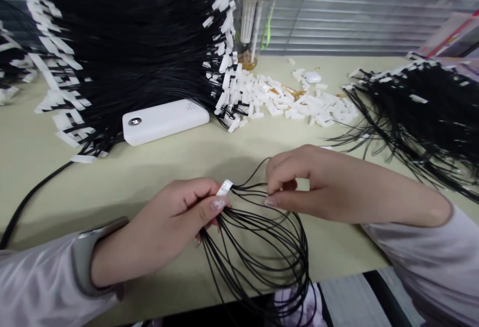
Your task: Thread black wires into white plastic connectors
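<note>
A looped bundle of thin black cables hangs from my left hand, whose thumb and fingers are closed on it. From that grip a white label sticks up. My right hand is to the right, its thumb and index finger pinched around a few of the upper strands, which run across to the label. The lower part of the loop drops over the table's front edge.
A tall stack of black cables with white tags stands at the back left, a white power bank before it. Behind the white pieces is a clear bottle. More black cables lie at right on the table.
</note>
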{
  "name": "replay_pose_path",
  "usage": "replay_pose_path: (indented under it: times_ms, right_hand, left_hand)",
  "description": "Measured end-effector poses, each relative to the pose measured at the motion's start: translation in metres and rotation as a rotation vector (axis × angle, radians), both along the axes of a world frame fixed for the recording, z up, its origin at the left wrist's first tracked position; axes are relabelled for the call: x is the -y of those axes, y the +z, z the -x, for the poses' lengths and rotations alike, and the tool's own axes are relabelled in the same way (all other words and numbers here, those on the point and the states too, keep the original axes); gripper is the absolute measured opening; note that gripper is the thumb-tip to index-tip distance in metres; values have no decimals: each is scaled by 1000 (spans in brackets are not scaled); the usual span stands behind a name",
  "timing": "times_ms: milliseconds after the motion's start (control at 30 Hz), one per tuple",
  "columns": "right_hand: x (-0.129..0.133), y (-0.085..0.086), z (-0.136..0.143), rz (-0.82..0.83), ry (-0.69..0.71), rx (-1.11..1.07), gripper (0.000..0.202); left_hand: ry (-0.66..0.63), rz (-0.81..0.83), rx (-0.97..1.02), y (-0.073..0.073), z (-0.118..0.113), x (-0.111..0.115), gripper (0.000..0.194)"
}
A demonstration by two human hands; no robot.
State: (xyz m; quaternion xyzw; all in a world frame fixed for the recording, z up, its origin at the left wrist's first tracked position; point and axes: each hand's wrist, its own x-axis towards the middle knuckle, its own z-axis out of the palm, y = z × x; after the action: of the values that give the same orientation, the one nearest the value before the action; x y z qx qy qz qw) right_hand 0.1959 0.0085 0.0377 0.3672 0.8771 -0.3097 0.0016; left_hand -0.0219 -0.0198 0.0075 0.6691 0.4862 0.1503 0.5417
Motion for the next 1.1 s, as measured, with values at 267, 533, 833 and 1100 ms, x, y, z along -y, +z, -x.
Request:
replay_pose_path:
  times_ms: [267,533,833,1100]
  right_hand:
    - [4,1,2,-8,-39,40,14]
    - [6,-4,4,-275,-154,98,18]
    - [4,-7,3,-255,-251,-12,13]
    - [-4,-4,-1,57,-321,-144,13]
  left_hand:
    - [14,-10,14,-1,0,0,27]
    - [39,-7,19,-1,-2,0,27]
    - [102,4,31,-1,-2,-1,24]
    - [221,8,82,-7,1,-2,24]
